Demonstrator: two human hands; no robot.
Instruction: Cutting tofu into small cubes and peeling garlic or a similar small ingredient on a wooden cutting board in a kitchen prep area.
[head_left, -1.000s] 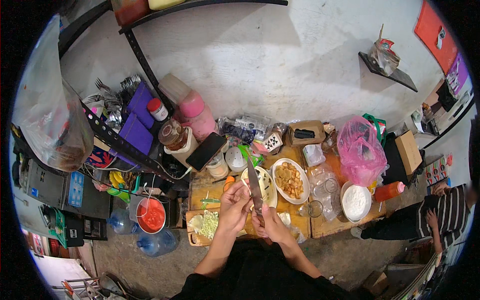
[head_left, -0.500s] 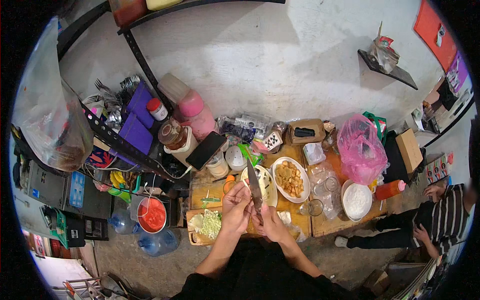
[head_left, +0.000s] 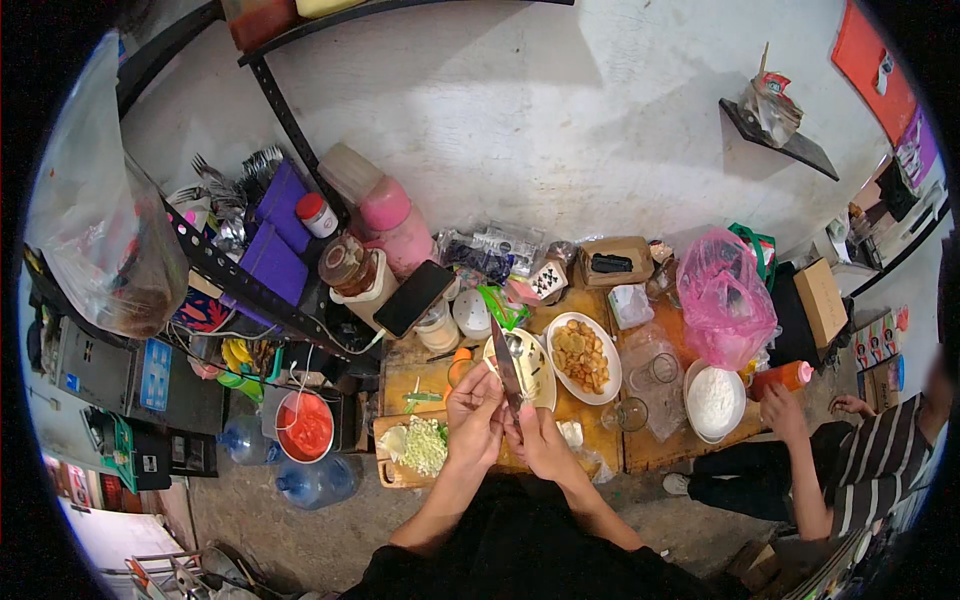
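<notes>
A kitchen knife point(head_left: 509, 368) points up and away between my hands, its blade tilted slightly left. My right hand point(head_left: 541, 443) is closed around its lower end. Close beside the blade, my left hand point(head_left: 474, 418) has its fingers pinched together; what they hold is too small and hidden to name. Beyond the knife sits a pale plate point(head_left: 543, 372) with dark pieces or marks, partly covered by blade and hands. Chopped pale green vegetable point(head_left: 424, 447) lies on a wooden cutting board point(head_left: 388, 472) left of my left hand.
An oval dish of brown food chunks point(head_left: 580, 352), glass cups point(head_left: 630, 414) and a bowl of white powder point(head_left: 715, 403) stand right. A phone point(head_left: 413, 299) leans at back left. A red bucket point(head_left: 305, 427) is left of the table. Another person's hand point(head_left: 782, 412) is near a red bottle point(head_left: 783, 378).
My hands and the knife stay almost in place, the blade tilting a little. The other person at the right has stretched an arm toward the red bottle.
</notes>
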